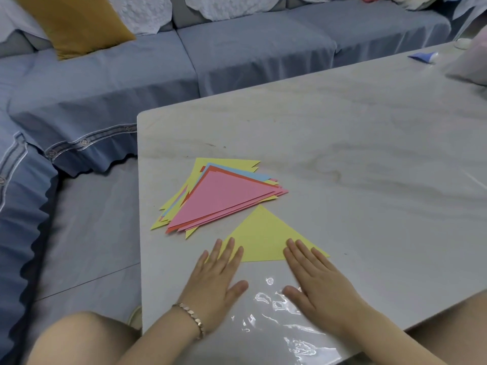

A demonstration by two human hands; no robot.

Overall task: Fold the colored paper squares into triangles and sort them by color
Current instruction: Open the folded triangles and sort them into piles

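Note:
A single yellow paper triangle point(263, 235) lies flat on the pale marble table point(355, 154), point away from me. My left hand point(214, 280) lies flat with straight fingers on its left lower corner. My right hand point(316, 283) lies flat on its right lower corner, fingers straight. Just beyond, a mixed stack of folded triangles point(218, 196) has a pink one on top, with red, blue and yellow edges showing under it.
A clear plastic sleeve point(279, 320) lies under my wrists at the near table edge. A blue sofa point(184, 61) with a mustard cushion point(76, 22) runs behind and left. A blue tube point(424, 57) and a pale object point(471, 61) sit far right.

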